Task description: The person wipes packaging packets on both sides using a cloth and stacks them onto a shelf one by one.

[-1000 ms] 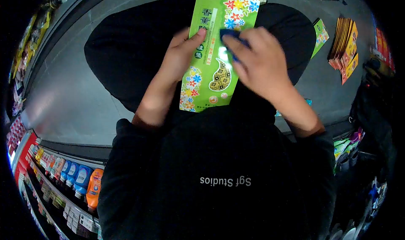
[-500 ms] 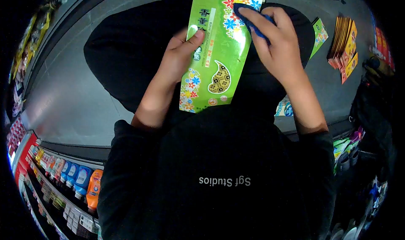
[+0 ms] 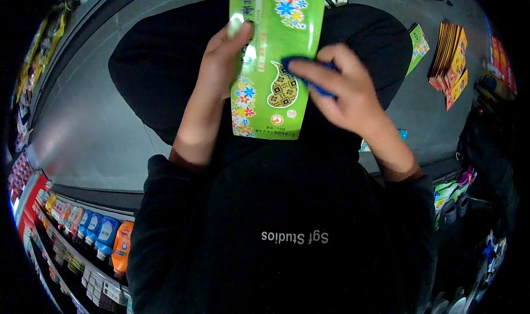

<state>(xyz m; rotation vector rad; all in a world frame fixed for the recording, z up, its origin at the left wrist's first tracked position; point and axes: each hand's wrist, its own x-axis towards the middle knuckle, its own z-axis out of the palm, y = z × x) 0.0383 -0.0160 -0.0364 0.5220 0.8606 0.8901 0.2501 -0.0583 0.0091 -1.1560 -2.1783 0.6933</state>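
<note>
A flat green packet (image 3: 276, 43) with printed flowers and dark characters is held upright over my lap, its upper end cut off by the frame. My left hand (image 3: 223, 57) grips its left edge, with the thumb on the front face. In my right hand (image 3: 345, 88) is a dark blue cloth (image 3: 314, 76), pressed under the fingers against the packet's front, beside the gold-and-black patterned drop shape. Motion blurs the fingers of this hand slightly.
On the grey floor (image 3: 110, 115) at the right lie another green packet (image 3: 418, 49) and a fanned stack of orange-yellow packets (image 3: 450, 60). Shelves with bottles (image 3: 107, 234) stand at the lower left. A bluish packet (image 3: 403, 134) shows behind my right forearm.
The green packet has shifted up and slightly left with my left hand. My right hand and the blue cloth went up to the printed flowers, then came back down and left to the patterned shape.
</note>
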